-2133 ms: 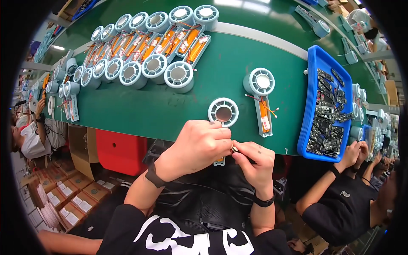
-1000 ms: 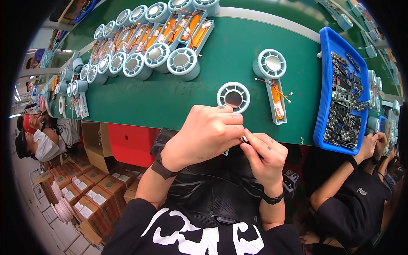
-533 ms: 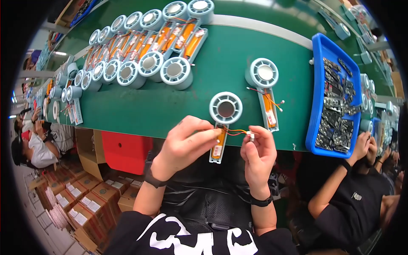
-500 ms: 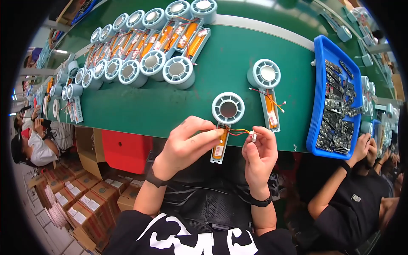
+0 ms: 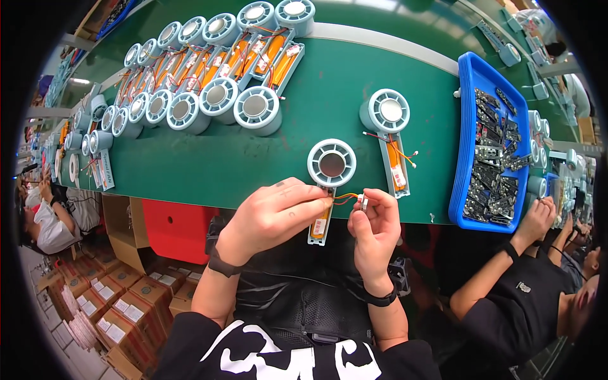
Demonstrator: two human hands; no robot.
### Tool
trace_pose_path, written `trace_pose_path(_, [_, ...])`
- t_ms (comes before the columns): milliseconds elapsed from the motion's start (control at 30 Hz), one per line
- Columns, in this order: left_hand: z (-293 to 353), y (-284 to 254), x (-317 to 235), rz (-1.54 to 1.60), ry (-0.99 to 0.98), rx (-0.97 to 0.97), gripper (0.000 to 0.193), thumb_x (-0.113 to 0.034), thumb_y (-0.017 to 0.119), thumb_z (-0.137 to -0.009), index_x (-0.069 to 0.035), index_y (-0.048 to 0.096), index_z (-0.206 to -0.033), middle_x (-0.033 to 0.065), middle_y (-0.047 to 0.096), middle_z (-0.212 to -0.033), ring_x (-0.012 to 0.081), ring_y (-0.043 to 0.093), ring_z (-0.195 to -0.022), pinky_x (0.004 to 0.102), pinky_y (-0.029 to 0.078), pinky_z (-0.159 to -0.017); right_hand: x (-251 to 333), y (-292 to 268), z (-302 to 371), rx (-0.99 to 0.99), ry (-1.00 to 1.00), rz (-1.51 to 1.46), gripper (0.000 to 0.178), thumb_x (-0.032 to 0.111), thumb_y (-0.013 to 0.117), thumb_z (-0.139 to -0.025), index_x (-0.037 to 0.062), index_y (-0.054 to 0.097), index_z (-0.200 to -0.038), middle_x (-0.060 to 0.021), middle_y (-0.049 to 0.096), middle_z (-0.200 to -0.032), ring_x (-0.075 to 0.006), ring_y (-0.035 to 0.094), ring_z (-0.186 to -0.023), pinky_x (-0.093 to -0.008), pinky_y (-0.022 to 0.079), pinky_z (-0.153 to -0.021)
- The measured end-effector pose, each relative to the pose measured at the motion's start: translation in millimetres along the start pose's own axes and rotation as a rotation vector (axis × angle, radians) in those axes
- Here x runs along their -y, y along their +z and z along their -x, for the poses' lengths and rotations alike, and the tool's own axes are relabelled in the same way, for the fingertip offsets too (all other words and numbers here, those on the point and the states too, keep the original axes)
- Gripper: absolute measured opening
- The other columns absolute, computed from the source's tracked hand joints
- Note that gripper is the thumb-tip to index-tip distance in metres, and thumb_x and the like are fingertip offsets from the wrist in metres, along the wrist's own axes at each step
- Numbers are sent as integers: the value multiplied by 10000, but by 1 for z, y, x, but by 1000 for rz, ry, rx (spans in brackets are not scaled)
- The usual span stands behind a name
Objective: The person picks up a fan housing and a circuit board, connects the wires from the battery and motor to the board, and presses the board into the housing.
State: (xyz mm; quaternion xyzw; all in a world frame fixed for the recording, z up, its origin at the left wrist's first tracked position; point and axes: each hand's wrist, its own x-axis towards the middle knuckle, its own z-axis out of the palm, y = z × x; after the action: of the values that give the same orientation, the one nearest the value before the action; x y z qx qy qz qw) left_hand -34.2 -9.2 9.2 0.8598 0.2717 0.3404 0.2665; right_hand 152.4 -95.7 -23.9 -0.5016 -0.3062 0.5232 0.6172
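A light-blue handheld fan housing lies at the table's near edge, its round head away from me and its open handle toward me. An orange battery with a white label sits in that handle. My left hand is closed in a pinch over the handle's upper end; what its fingertips hold is hidden. Red and yellow wires run from there to my right hand, which pinches a small circuit board by the wire ends. Farther right lies a second fan housing with loose wires.
Rows of similar fan housings fill the table's left and far side. A blue tray of circuit boards stands right. Beyond it, a co-worker's hands are at the table. A red stool and cardboard boxes are at lower left.
The whole view has shifted slightly, so the table's things sit a little farther left. My left fingertips now cover the small white end that showed between them. Both hands stay by the fan's handle.
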Motion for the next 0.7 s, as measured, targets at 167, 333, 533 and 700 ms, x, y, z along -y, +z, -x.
trace_pose_path(167, [0, -3, -3, -25, -20, -17, 286, -23, 809, -747, -6, 728, -1020, 114, 731, -1019, 264, 718, -860, 345, 578, -718, -1, -1, -1, -5, 1, -6, 332, 43, 647, -963, 18, 517, -1268, -48, 590, -1030, -58, 532, -728, -188, 428, -592])
trace_pose_path(333, [-2, -3, 4, -17, 26, -19, 257, -25, 806, -740, -19, 726, -985, 103, 731, -960, 249, 712, -793, 331, 565, -670, 1, -1, -2, 10, 14, -44, 339, 33, 646, -960, 18, 519, -1273, -57, 595, -1033, -66, 541, -718, -191, 431, -585])
trace_pose_path(533, [-5, 6, -1, -49, 15, -23, 232, -35, 820, -699, -42, 711, -904, 62, 702, -838, 209, 664, -656, 306, 505, -557, -1, 0, 5, 77, -100, 95, 318, -53, 649, -923, -16, 596, -1234, -71, 598, -1056, -78, 589, -732, -197, 471, -589])
trace_pose_path(700, [-4, 18, -7, -102, -12, -85, 231, -41, 826, -686, -48, 703, -882, 49, 675, -797, 196, 639, -630, 304, 481, -534, 5, 5, 5, 64, -153, 269, 301, -100, 653, -896, -37, 654, -1190, -83, 595, -1082, -84, 615, -749, -197, 505, -614])
